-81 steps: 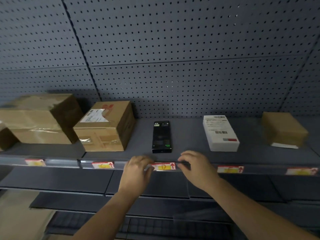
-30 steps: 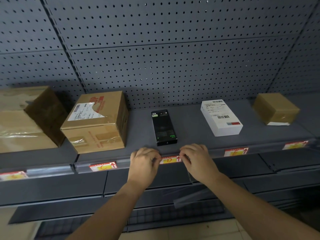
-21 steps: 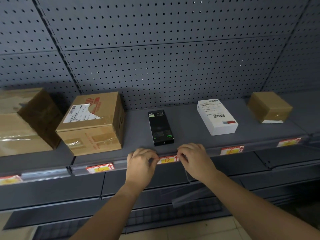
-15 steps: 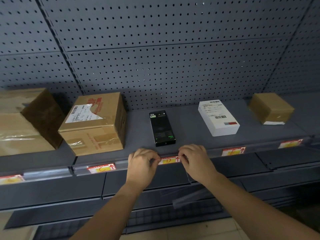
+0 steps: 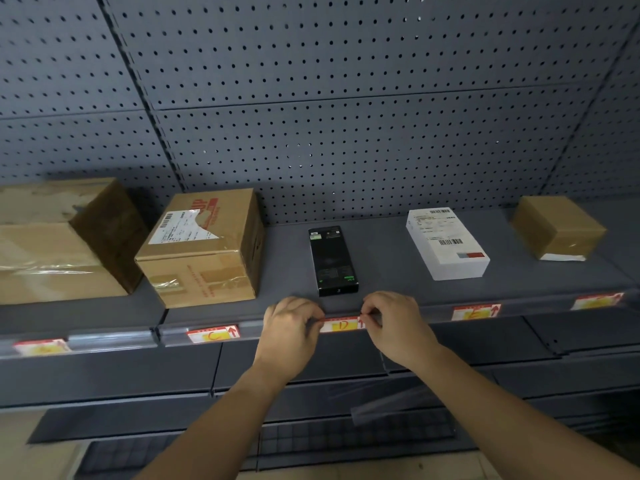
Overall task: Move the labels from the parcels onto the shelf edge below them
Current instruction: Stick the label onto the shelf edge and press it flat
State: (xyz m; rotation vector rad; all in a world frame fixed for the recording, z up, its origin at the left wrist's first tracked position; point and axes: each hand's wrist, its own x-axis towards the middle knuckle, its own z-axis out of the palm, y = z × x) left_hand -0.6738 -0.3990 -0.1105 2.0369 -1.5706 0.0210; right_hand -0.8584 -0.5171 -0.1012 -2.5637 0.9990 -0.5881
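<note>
Head view of a grey metal shelf (image 5: pixel 388 271) backed by perforated panel; the left hand (image 5: pixel 291 327) and right hand (image 5: pixel 394 323) pinch the two ends of a small white-and-red paper label with a yellow patch, marked "D" (image 5: pixel 341 325), holding it flat against the clear plastic strip of the shelf edge (image 5: pixel 114 339), directly below the slim black rectangular box (image 5: pixel 332 259), presumably so that its red arrow points to that parcel; both hands are closed on the label's ends, fingers curled, and whether it is fully seated in the strip cannot be told; matching labels sit along the edge under the taped brown cardboard box (image 5: pixel 204 251), marked "C" (image 5: pixel 213 335), and under the white flat carton with barcodes (image 5: pixel 446 244), marked "E" (image 5: pixel 476 311); two further labels at far left (image 5: pixel 41 347) and far right (image 5: pixel 595 301) are blurred and unreadable; the large brown carton (image 5: pixel 59 244) is cut off at the left margin; the small brown parcel (image 5: pixel 557 228) lies at the right.
</note>
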